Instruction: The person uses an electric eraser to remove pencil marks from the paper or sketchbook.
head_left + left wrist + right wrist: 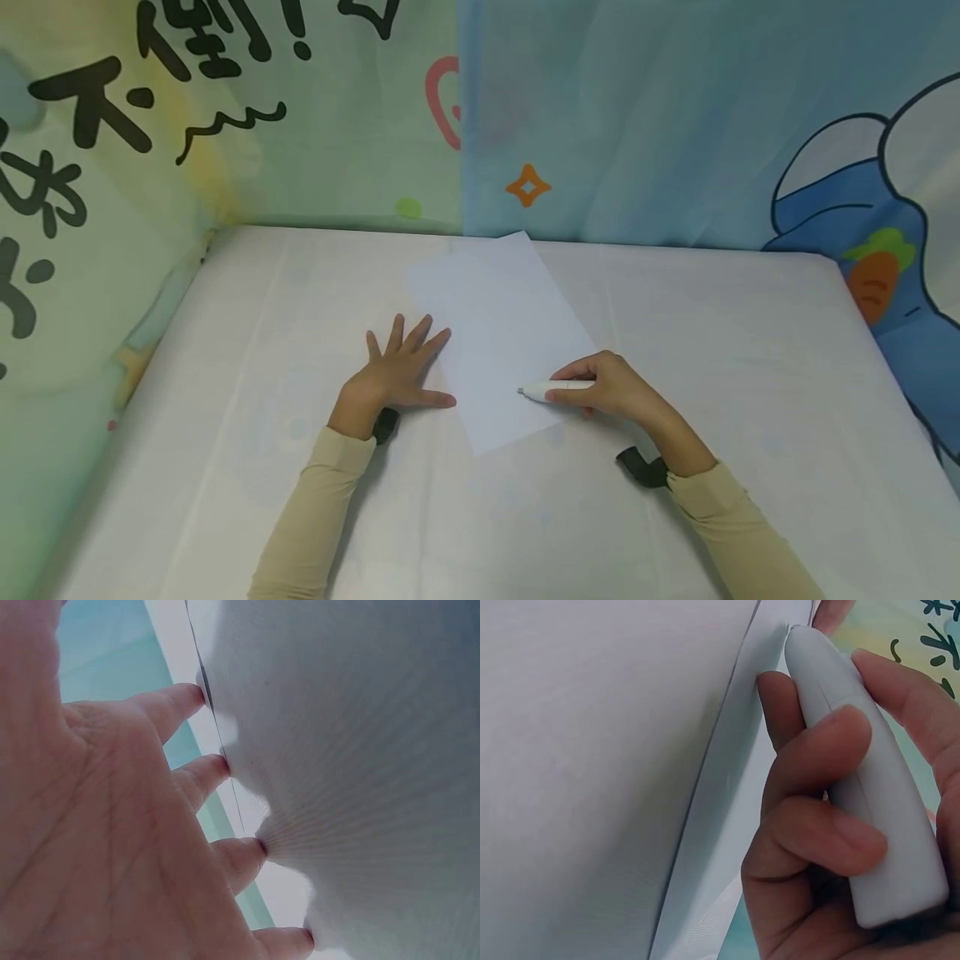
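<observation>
White cloth-covered desk (pixel 225 500) fills the foreground | rectangular white paper sheet (pixel 498 325) lies askew on it | left hand (pixel 396 371) rests at the sheet's left edge, 5 fingers spread loose | right hand (pixel 613 387), fingers curled, grasps a tapered white pen (pixel 536 390), tip over the sheet's near half

Place: cloth-screened corner, whether in a home or a studio I can't tell from here | Before me: table (pixel 225 500), white-topped, faintly creased like a sheet | Left and back: pale-green hanging (pixel 337 183), bold black lettering (pixel 87 117) | Back and right: blue hanging (pixel 675 150), orange star (pixel 515 186), cartoon carrot (pixel 873 287), playful in look
</observation>
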`<action>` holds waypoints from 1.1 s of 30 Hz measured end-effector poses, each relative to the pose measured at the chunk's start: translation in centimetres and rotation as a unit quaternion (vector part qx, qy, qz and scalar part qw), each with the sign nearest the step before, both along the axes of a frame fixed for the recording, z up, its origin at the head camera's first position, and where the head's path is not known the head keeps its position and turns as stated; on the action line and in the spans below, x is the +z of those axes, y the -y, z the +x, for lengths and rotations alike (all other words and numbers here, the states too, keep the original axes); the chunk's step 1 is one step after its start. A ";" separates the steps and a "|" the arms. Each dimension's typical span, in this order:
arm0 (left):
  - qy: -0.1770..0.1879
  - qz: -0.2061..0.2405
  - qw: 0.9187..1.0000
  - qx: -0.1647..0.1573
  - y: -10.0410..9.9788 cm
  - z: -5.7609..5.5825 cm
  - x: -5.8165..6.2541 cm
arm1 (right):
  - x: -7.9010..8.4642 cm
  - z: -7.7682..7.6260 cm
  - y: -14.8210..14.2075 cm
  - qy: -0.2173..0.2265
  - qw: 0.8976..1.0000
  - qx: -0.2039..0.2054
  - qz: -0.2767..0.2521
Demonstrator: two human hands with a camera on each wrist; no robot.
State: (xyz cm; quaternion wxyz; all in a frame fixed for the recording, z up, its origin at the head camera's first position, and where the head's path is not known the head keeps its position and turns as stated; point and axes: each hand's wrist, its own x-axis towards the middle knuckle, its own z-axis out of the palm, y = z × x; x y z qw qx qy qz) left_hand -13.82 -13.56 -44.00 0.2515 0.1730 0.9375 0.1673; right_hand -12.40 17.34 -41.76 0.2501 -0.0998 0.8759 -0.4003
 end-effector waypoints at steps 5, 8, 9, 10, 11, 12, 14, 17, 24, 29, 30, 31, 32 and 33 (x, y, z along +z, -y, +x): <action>0.001 0.002 1.000 0.001 0.0 0.0 0.2 | -0.1 0.0 0.1 0.002 1.000 -0.001 0.006; 0.003 0.004 1.000 0.001 0.0 0.0 0.4 | -0.1 0.0 0.0 0.004 1.000 -0.002 0.009; 0.005 0.004 1.000 0.000 0.0 0.1 0.4 | -0.1 0.0 -0.1 0.003 1.000 0.000 0.007; 0.004 0.005 1.000 0.000 0.0 0.1 0.4 | 0.0 0.0 -0.1 0.002 1.000 0.000 0.006; 0.004 0.005 1.000 0.000 0.0 0.1 0.3 | 0.0 0.0 -0.1 0.000 1.000 0.003 0.004; 0.005 0.004 1.000 0.000 -0.1 0.0 0.3 | 0.1 0.0 -0.2 -0.004 1.000 0.005 0.002; 0.003 0.004 1.000 0.002 -0.1 0.0 0.3 | 0.2 0.0 -0.2 -0.009 1.000 0.011 0.000; 0.001 0.000 1.000 0.004 -0.1 0.0 0.2 | 0.4 -0.1 -0.1 -0.013 1.000 0.018 0.002; -0.002 -0.002 1.000 0.003 -0.2 0.0 0.2 | 0.8 -0.2 0.2 -0.013 1.000 0.018 0.020; -0.004 -0.003 1.000 0.005 -0.3 0.0 0.2 | 0.9 -0.3 0.4 -0.012 0.999 0.018 0.027; -0.004 -0.004 1.000 0.006 -0.3 0.0 0.2 | 0.9 -0.3 0.4 -0.013 0.999 0.019 0.028; -0.005 -0.003 1.000 0.006 -0.2 0.1 0.2 | 0.8 -0.3 0.4 -0.013 0.999 0.020 0.029; -0.005 -0.003 1.000 0.005 -0.2 0.1 0.2 | 0.8 -0.3 0.4 -0.013 0.999 0.020 0.029; -0.004 -0.003 1.000 0.005 -0.2 0.1 0.3 | 0.8 -0.3 0.4 -0.014 0.999 0.020 0.030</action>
